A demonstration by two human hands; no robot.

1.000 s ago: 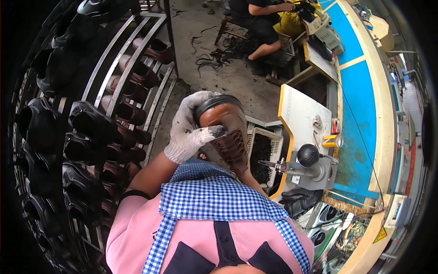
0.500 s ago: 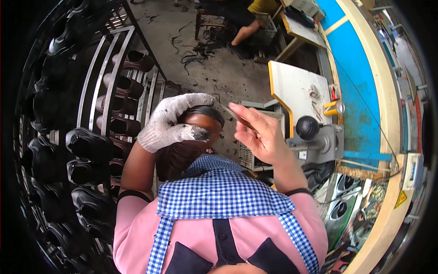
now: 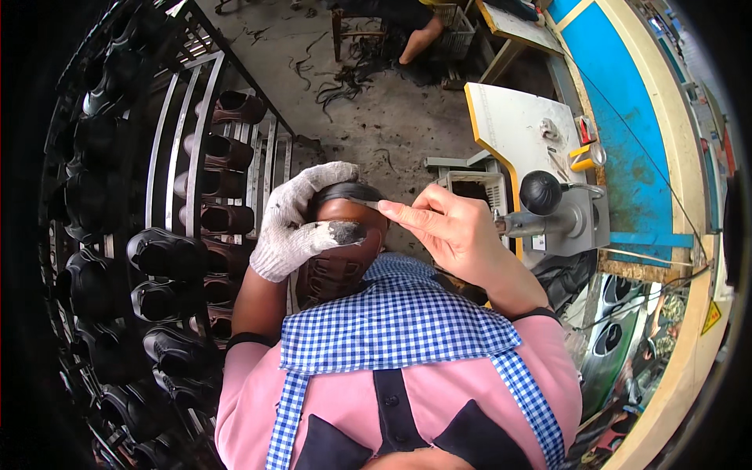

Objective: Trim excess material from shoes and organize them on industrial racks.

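Observation:
A brown lace-up shoe point(image 3: 337, 262) with a dark sole edge is held up in front of my chest, its toe pointing away from me. My left hand point(image 3: 288, 223), in a pale knitted glove with a darkened thumb tip, is closed round the toe end. My bare right hand point(image 3: 462, 235) pinches a thin, narrow metal blade point(image 3: 365, 203). The blade's tip meets the shoe's toe just under the dark sole edge. Most of its handle is hidden inside my fingers.
Racks of black shoes point(image 3: 168, 254) and brown shoes point(image 3: 227, 153) line the left side. On the right are a white worktable point(image 3: 509, 117), a grey machine with a black ball knob point(image 3: 540, 192) and a plastic crate point(image 3: 497, 188). Another person's leg point(image 3: 423, 39) shows beyond, near dark scraps point(image 3: 345, 86).
My right hand has come in toward the shoe, and the blade now touches its toe. The shoe, still in my left hand, has tilted so its laces show more.

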